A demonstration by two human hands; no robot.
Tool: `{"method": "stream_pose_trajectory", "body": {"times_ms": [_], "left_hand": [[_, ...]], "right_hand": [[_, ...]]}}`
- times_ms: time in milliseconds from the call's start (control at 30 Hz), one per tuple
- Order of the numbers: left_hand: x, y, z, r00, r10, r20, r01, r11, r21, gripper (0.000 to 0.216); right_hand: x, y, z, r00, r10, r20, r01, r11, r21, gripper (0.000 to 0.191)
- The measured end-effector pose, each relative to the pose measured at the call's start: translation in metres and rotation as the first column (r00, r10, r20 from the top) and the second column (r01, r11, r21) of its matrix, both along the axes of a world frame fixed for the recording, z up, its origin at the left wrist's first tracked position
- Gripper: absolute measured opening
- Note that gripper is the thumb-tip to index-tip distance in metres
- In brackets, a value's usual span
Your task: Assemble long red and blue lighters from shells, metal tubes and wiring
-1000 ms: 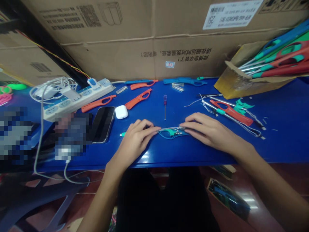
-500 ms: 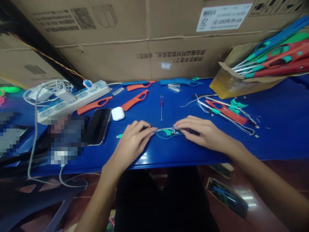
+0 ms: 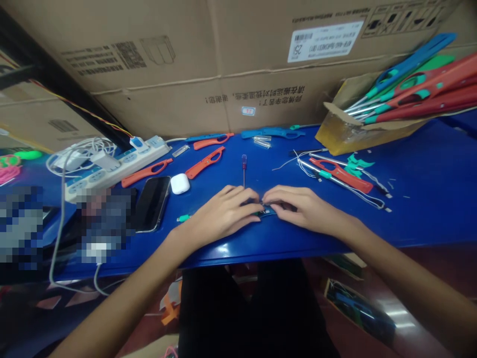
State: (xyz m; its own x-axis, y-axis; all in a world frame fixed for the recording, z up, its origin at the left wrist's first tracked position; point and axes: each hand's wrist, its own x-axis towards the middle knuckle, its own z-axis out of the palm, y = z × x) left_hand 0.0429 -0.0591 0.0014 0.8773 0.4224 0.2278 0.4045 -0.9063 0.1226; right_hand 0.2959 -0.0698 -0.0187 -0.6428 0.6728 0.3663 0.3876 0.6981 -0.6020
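Left hand [image 3: 231,211] now shifted rightward, fingertips just beside right hand [image 3: 303,206]; work apparently concentrates there. Curved blue plastic casing [image 3: 267,214], partly hidden between them, near front of glossy blue counter [image 3: 316,238]. Right grip narrow, holding casing; left: cannot tell.

Saw a carton [image 3: 179,109] along the back of the table [image 3: 428,199]. Found on the left a power strip [image 3: 128,158], with a phone [image 3: 153,201] before it and a case [image 3: 180,184] just right of this phone. Noticed near the table's front edge the left hand [image 3: 233,210] and the right hand [image 3: 298,205], with a handle piece [image 3: 269,213] between them and a screwdriver [image 3: 244,163] behind. Saw at far right lighters [image 3: 413,93] in a box [image 3: 335,130], with metal tubes [image 3: 338,181] before it.
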Motion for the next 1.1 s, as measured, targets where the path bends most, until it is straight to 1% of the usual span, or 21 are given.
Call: {"method": "stream_pose_trajectory", "body": {"times_ms": [167, 300, 533, 800, 933, 1100], "left_hand": [[-0.003, 0.009, -0.001, 0.996, -0.067, -0.064, 0.07, 0.996, 0.051, 0.031], [-0.006, 0.012, -0.002, 0.985, -0.118, -0.123, 0.128, 0.989, 0.07, 0.03], [-0.005, 0.017, -0.003, 0.991, -0.089, -0.103, 0.091, 0.996, 0.013, 0.03], [-0.001, 0.017, -0.008, 0.99, -0.119, -0.08, 0.124, 0.99, 0.065, 0.029], [-0.001, 0.016, -0.01, 0.986, -0.119, -0.115, 0.13, 0.987, 0.097, 0.028], [-0.001, 0.014, -0.01, 0.99, -0.115, -0.082, 0.121, 0.99, 0.067, 0.025]], "right_hand": [[0.001, 0.001, 0.001, 0.999, 0.042, 0.034, -0.042, 0.999, -0.004, 0.021], [0.001, 0.001, 0.001, 0.999, 0.033, 0.033, -0.032, 0.999, -0.027, 0.021], [0.0, 0.001, 0.002, 0.999, 0.026, 0.022, -0.025, 0.998, -0.05, 0.02], [0.001, 0.002, 0.0, 1.0, 0.013, 0.017, -0.011, 0.997, -0.074, 0.019], [0.002, 0.002, -0.001, 1.0, 0.015, 0.016, -0.014, 0.996, -0.089, 0.019], [0.003, 0.001, 0.002, 1.0, 0.003, -0.005, -0.004, 0.996, -0.093, 0.022]]}}
